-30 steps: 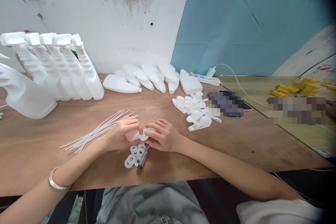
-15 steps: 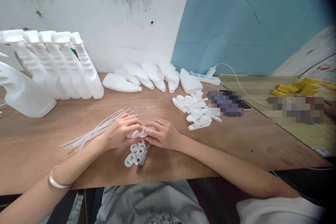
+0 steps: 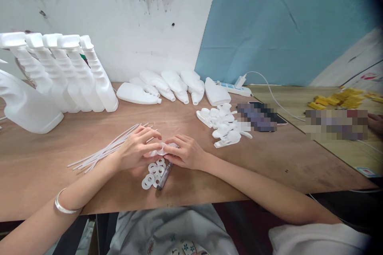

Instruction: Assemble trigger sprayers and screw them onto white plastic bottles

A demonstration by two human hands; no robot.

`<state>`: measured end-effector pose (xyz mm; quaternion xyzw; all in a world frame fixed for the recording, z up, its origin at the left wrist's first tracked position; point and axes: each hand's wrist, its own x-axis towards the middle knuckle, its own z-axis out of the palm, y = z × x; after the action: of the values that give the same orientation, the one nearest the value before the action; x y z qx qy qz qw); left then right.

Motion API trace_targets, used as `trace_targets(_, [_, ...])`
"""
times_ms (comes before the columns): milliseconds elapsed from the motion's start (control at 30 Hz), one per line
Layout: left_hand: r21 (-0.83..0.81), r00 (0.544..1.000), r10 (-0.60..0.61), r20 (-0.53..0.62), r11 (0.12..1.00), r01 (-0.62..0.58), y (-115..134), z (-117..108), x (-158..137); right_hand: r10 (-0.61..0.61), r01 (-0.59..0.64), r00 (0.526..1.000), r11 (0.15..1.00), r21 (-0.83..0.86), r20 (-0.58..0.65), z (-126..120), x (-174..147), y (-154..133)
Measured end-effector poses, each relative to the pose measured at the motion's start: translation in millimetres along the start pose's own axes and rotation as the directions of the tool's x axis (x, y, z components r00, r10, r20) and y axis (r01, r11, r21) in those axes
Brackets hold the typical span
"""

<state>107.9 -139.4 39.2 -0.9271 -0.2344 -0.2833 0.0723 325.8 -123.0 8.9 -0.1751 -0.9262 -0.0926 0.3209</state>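
Close together over the table, both my hands curl round a small white plastic sprayer part [image 3: 162, 150], its round end showing between the fingertips. My left hand [image 3: 136, 146] grips it from the left, thumb below and fingers above. From the other side, the fingers of my right hand [image 3: 189, 152] press on its round end. Just beneath lies a small heap of flat white ring washers [image 3: 150, 178]. A tool with a clear handle [image 3: 164, 177], perhaps a screwdriver, rests beside them, partly hidden by my right hand. Thin white tubes [image 3: 103, 153] lie behind my left forearm.
White spray bottles [image 3: 98, 75] stand at the left, and several bottles without heads [image 3: 137, 93] lie along the wall. A pile of white sprayer parts [image 3: 226, 127] sits to the right near a phone [image 3: 257, 117]. Beyond are a power strip [image 3: 236, 89] and yellow pieces [image 3: 338, 99].
Both hands keep nearly the same place and grip. The white part seems slightly shifted between the fingers. The other things stay where they were.
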Motion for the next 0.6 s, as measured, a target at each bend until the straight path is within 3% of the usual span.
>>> trace_targets(133, [0.014,1.000,0.016,0.006,1.000,-0.017,0.1,-4.1,2.1,0.034,-0.036,0.999,0.999,0.034,0.039,-0.4,-0.5,-0.6])
trace_targets(367, [0.037,0.991,0.071,-0.115,0.997,-0.067,-2.2,-0.7,5.0,0.079,-0.088,0.993,0.992,0.093,0.091,-1.8,2.3,-2.4])
trace_targets(600, [0.069,0.997,0.034,-0.074,0.997,-0.029,-1.7,2.7,0.4,0.064,-0.071,0.995,0.992,0.101,0.071,-1.0,1.6,-0.6])
